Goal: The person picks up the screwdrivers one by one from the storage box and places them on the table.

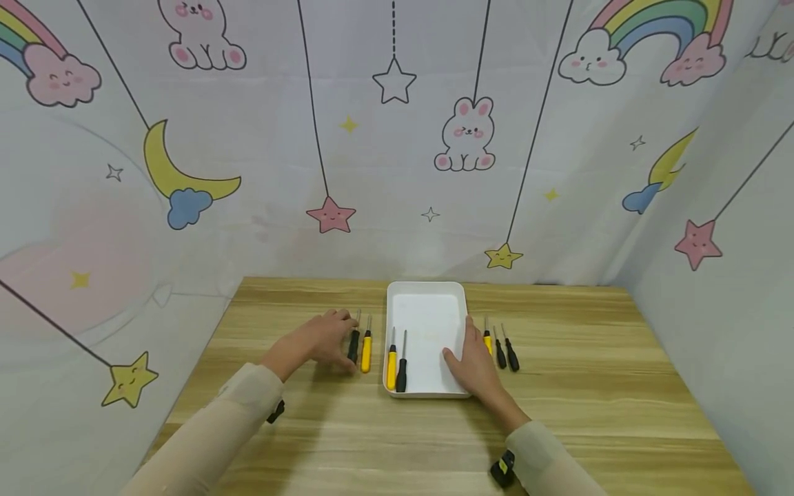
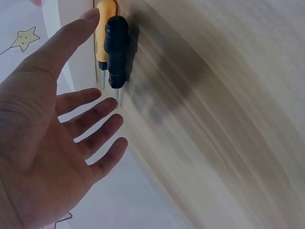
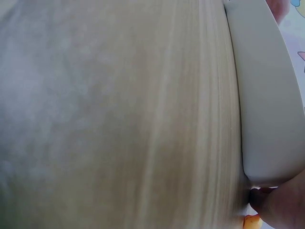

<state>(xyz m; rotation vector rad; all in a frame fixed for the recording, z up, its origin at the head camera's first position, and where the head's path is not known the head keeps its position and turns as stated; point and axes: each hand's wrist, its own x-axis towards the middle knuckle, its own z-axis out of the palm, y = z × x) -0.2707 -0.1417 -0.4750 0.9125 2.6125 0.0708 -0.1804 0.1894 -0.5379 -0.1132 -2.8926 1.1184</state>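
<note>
My left hand [image 1: 322,339] is beside a black-handled screwdriver [image 1: 353,346] left of the white tray [image 1: 428,306]. In the left wrist view its fingers are spread and relaxed, apart from that screwdriver [image 2: 116,52]. A yellow-handled screwdriver [image 1: 367,353] lies between the black one and the tray. Inside the tray's left side are another yellow screwdriver [image 1: 391,368] and a black screwdriver [image 1: 402,375]. My right hand [image 1: 477,362] holds the tray's right wall, thumb inside the rim and fingers outside. The right wrist view shows the tray's outer wall [image 3: 267,95] and part of that hand [image 3: 286,205].
Right of the tray lie a yellow screwdriver [image 1: 487,342], partly hidden by my right hand, and two small black screwdrivers, one nearer [image 1: 500,355] and one farther right [image 1: 512,358]. A patterned curtain [image 1: 279,248] hangs behind the wooden table [image 1: 595,386].
</note>
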